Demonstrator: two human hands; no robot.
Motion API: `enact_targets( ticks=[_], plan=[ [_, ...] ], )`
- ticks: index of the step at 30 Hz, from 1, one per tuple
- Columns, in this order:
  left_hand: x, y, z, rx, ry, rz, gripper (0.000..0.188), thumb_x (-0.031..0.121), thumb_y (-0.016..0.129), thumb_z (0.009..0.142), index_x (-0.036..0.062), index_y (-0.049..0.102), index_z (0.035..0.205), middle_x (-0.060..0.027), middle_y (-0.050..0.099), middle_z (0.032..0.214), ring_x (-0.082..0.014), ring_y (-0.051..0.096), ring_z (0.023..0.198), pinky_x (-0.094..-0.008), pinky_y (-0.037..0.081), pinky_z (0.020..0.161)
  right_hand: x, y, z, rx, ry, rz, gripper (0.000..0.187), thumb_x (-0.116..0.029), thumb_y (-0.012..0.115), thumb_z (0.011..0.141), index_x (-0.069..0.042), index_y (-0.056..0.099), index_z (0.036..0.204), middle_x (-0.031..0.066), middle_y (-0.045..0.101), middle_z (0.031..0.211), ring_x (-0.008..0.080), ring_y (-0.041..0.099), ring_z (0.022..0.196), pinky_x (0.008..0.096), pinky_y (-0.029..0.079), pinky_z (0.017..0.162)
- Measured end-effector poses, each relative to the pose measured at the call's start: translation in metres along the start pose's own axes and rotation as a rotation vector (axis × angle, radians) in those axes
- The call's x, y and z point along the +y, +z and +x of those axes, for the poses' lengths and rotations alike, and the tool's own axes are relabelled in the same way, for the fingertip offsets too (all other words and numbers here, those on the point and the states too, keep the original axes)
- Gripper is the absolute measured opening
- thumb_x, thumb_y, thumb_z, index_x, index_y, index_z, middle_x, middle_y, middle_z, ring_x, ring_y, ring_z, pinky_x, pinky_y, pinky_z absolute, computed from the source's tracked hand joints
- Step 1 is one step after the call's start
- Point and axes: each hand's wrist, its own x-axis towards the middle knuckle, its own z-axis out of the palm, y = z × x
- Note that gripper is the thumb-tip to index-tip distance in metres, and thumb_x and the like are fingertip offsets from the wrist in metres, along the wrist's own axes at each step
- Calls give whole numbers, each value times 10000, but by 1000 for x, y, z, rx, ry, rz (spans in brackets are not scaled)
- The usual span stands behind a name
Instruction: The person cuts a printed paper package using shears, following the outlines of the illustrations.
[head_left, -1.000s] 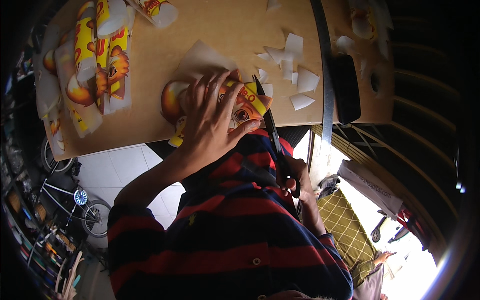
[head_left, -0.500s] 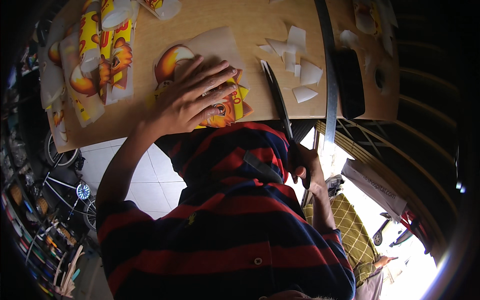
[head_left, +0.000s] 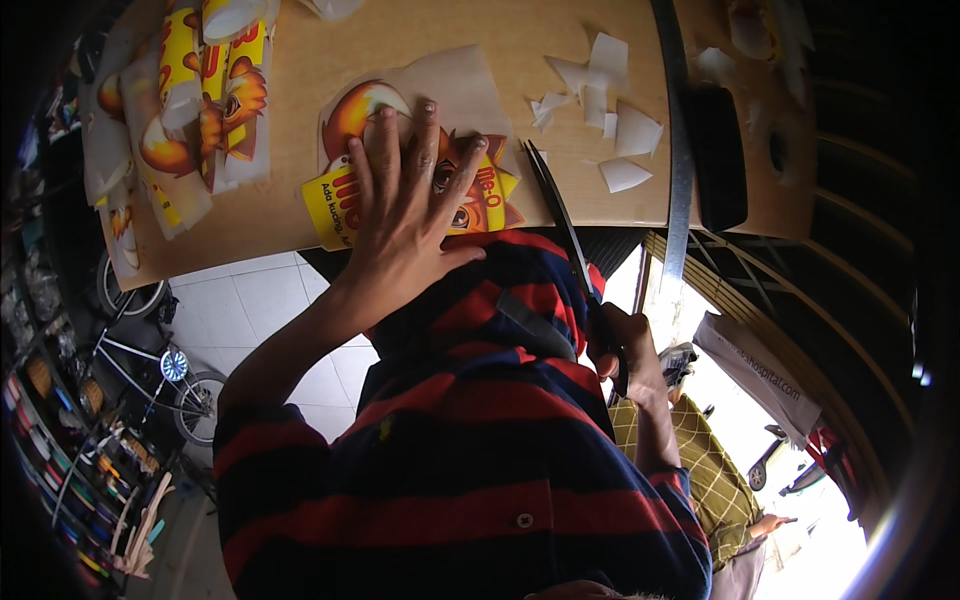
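The tan surface (head_left: 395, 45) carries white scraps (head_left: 637, 130) on the right and printed cutouts (head_left: 240, 110) on the left. At its near edge, an animal-printed sheet (head_left: 487, 190) lies under the left hand (head_left: 405, 235), whose grip is loose, fingers spread flat. The right hand (head_left: 625, 345) has its grip closed around black scissors (head_left: 565, 220), tips just right of the sheet. A leftward swing could nick fingers or print; a slack palm might let the sheet slip.

Pale tiled floor (head_left: 265, 305) — bicycle (head_left: 174, 364) and crowded shelves (head_left: 65, 480) at left — harsh daylight (head_left: 825, 540) at lower right
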Motion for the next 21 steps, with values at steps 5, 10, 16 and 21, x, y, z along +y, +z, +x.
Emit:
enact_targets(
  ticks=[5,10,16,21],
  plan=[
    [-26,-11,4,-68,131,-35,989,214,842,574,220,363,1440,-150,147,1546,-435,108,1408,-623,137,1101,4,-4,-7,-3,9,-16,810,-789,592,656,14,510,716,52,490,569,143,481,510,301,366,491],
    [-50,-29,5,-180,234,-118,919,256,818,626,220,378,1432,-110,192,1543,-383,113,1423,-561,108,1141,9,-9,-14,-91,29,64,810,-774,598,676,29,552,769,51,510,581,131,495,522,285,379,504],
    [-50,-22,14,-97,204,-131,782,348,725,732,196,395,1424,-102,229,1533,-342,173,1419,-531,105,1151,11,-13,-10,-25,46,113,626,-599,662,770,15,537,766,29,513,576,93,490,489,248,391,460],
    [-65,-21,50,-56,400,-83,631,198,683,777,182,471,1371,-98,240,1529,-320,186,1419,-501,167,1151,8,-20,-8,44,15,128,674,-659,660,730,-3,510,754,13,498,572,67,483,443,215,377,396]
  ],
)
